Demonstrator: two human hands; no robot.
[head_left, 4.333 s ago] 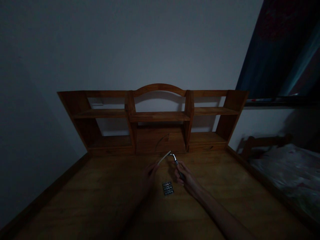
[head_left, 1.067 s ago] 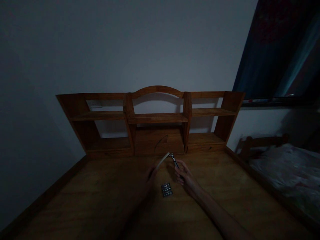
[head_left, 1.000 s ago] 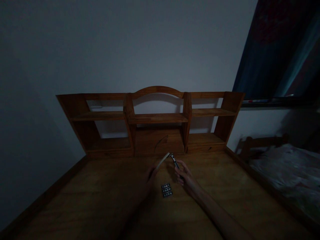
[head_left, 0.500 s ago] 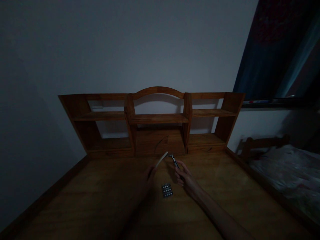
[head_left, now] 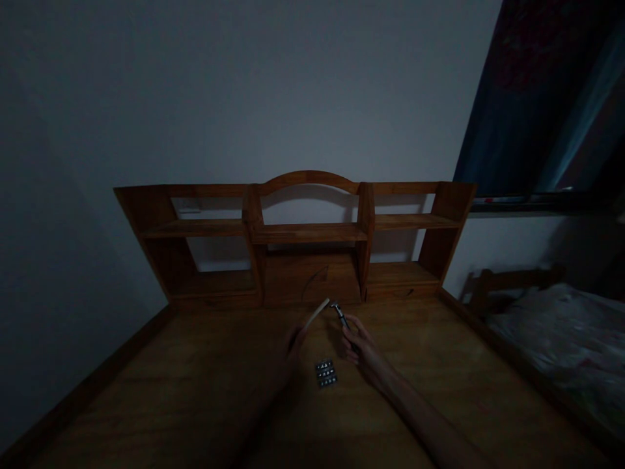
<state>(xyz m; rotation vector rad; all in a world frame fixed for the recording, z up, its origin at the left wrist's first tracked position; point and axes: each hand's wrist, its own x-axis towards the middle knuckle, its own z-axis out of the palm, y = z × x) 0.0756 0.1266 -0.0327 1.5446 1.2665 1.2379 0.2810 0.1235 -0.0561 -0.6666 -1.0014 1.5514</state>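
Dim light leaves fine detail hard to see. My right hand (head_left: 356,340) is wrapped round the dark handle of a razor (head_left: 340,314), whose small silver head points up and to the left. In my left hand (head_left: 295,342) is a pale, slender, slightly curved stick (head_left: 317,312); its exact kind cannot be made out. The stick's far tip is close to the razor's head, and I cannot tell whether they touch. Between my forearms, a small pack with rows of shiny silver pieces (head_left: 326,373) lies flat on the wooden desk (head_left: 195,378).
A wooden shelf unit (head_left: 310,232) with several compartments stands along the desk's back edge, against a pale wall (head_left: 293,85). A raised wooden edge (head_left: 527,365) borders the desk on the right. Beyond it lies plastic-looking sheeting (head_left: 561,332), below a dark curtained window (head_left: 541,111).
The pale stick has tilted slightly, its tip shifting a little to the right and down. My right hand and the razor are almost unmoved. The silver pack stays put.
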